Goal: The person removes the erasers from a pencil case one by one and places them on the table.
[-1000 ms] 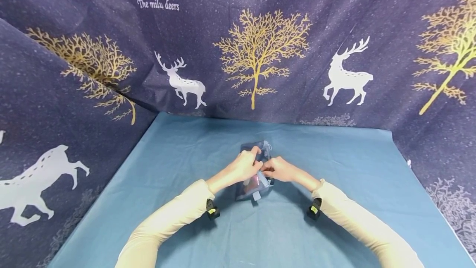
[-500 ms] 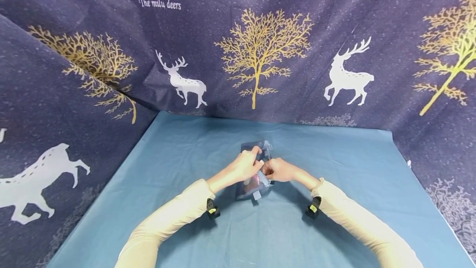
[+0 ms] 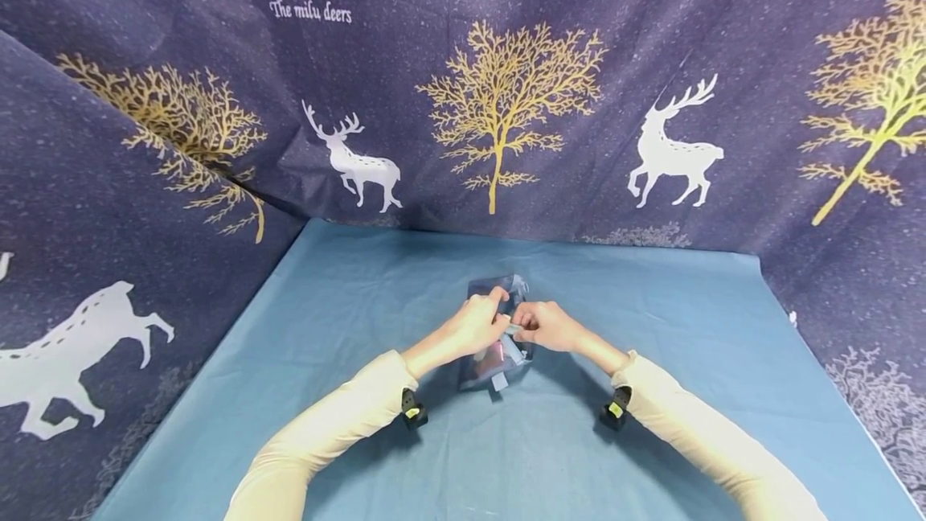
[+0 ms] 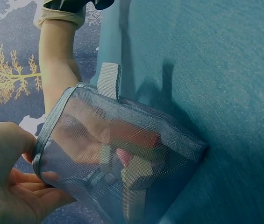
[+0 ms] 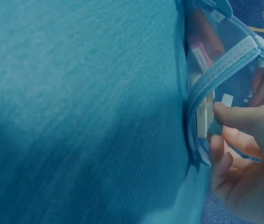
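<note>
You have your left hand (image 3: 477, 323) pinching the trimmed edge (image 4: 57, 109) of a blue mesh zip pouch (image 3: 470, 380), thumb and fingers on either side of it. That hold probably steadies the light fabric and draws this edge away from the other, so the mouth gapes towards your right.

The pouch rests on the teal cloth (image 3: 347, 441) in front of you, between your two hands, with a pale loop tab (image 3: 499, 381) sticking out at its near end. Through the mesh you can make out a reddish-brown block (image 4: 134, 135) and, next to it, a cream block (image 4: 137, 173); they seem bunched together because the soft walls give them no fixed places. A pink-and-white piece (image 5: 201, 57) shows by the zip (image 5: 225, 65) too.

On the right, your right hand (image 3: 548, 326) has a small grey-teal block (image 5: 215, 127), apparently white-ended, nipped between thumb and fingers at the pouch's mouth. A fingertip pinch likely suits so small a thing in so narrow a gap. How far those fingertips sit inside the pouch, you cannot tell from here.
</note>
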A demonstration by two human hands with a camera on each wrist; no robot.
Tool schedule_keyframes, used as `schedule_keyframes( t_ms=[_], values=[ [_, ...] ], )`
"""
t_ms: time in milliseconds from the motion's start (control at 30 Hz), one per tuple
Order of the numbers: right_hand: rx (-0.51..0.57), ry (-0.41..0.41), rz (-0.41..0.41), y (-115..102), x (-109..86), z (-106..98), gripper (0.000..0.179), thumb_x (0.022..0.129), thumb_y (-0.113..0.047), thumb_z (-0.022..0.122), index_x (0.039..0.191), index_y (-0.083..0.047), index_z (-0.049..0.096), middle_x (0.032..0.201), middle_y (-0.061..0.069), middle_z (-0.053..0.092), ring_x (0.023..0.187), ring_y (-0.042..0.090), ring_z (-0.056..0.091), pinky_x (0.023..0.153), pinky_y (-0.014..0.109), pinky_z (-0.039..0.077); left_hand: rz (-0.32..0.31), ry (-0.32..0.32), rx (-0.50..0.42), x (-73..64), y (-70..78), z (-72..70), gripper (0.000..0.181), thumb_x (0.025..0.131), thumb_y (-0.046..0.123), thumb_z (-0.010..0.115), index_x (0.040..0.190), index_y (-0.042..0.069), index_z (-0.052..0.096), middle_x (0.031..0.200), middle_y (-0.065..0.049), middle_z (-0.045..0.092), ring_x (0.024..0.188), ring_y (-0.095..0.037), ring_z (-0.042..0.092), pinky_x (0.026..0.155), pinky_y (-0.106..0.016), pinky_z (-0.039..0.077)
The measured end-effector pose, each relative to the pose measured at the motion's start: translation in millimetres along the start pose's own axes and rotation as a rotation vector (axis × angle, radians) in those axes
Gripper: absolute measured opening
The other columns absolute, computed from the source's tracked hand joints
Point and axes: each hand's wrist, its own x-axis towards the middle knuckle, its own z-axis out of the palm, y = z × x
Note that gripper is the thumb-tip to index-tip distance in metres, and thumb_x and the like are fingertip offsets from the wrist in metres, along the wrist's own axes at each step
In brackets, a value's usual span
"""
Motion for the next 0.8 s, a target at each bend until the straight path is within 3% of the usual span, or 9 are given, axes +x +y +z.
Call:
schedule_keyframes(
  t_ms=[467,800],
  values=[
    [0.026,0.035,0.026,7.3,-7.9,-6.6,0.014,0.078,-0.018,0.070,0.087,-0.013,0.061,0.077,-0.003,0.064,0.064,0.005,0.057,0.060,0.020,0.047,0.012,-0.023,-0.039,0.3,-0.8,1.0,0.039,0.087,0.014,0.046,0.124,0.001,0.045,0.057,0.004,0.045,0.037,-0.003,0.038,0.039,-0.018,0.034],
    [0.030,0.045,0.037,15.0,-11.8,-11.6,0.013,0.078,-0.016,0.070,0.088,-0.015,0.062,0.077,-0.003,0.064,0.062,0.006,0.057,0.058,0.021,0.046,0.018,0.012,-0.007,2.1,-0.9,4.1,0.034,0.087,0.012,0.049,0.119,0.003,0.049,0.064,0.002,0.047,0.041,-0.003,0.041,0.040,-0.018,0.035]
  ],
)
